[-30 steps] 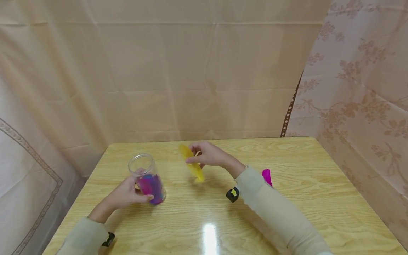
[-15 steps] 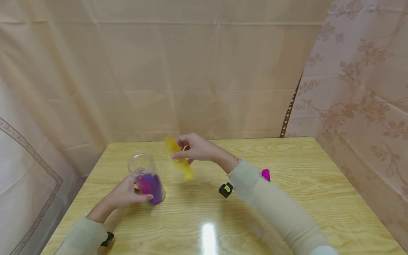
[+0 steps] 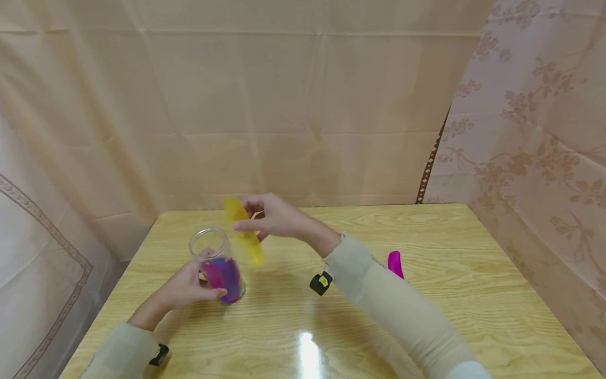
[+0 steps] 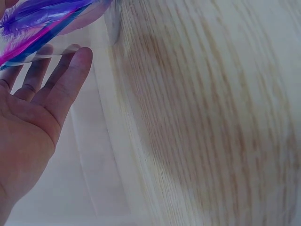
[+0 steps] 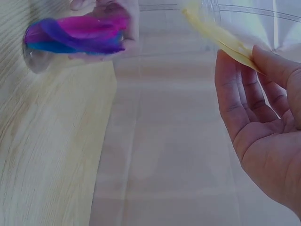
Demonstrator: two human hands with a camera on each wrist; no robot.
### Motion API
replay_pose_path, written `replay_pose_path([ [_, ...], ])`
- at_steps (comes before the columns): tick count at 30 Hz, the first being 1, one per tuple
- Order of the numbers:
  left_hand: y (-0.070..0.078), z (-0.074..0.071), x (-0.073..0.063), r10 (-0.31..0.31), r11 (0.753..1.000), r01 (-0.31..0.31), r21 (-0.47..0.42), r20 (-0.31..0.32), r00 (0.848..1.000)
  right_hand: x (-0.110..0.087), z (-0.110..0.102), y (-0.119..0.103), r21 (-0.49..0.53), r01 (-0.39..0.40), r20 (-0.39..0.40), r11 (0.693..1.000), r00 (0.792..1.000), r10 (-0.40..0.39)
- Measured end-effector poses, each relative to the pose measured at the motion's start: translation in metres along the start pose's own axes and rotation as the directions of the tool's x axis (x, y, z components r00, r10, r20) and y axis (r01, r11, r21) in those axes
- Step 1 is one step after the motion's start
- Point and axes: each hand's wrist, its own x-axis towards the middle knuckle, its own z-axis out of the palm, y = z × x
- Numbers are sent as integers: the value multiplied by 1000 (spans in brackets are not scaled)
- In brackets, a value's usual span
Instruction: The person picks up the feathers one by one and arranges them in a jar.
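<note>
A clear open-topped jar (image 3: 209,241) stands on the table at the left, gripped round its side by my left hand (image 3: 188,284). Inside it lie feathers (image 5: 75,35) in pink, purple and blue. My right hand (image 3: 276,216) pinches a yellow feather (image 3: 243,231) between thumb and fingers, just right of the jar's rim and above the table. In the right wrist view the feather's lower tip overlaps the jar's mouth; whether they touch I cannot tell. Part of my left hand is seen through the jar wall in that view.
A magenta feather (image 3: 395,264) lies on the wooden table (image 3: 450,237), partly behind my right sleeve (image 3: 388,295). Beige curtains (image 3: 284,105) hang behind the table's far edge, with a flowered curtain (image 3: 539,131) at the right.
My right hand has moved left and slightly up with the yellow feather, closer to the jar. My left hand and the jar have stayed nearly still.
</note>
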Motion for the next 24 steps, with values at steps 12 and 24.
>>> replay_pose_path([
  [12, 0, 1, 0, 24, 1000, -24, 15, 4, 1000, 5, 8, -5, 50, 39, -50, 998, 998, -37],
  [24, -2, 0, 1, 37, 999, -37, -9, 15, 999, 16, 18, -14, 128, 130, -147, 983, 983, -111],
])
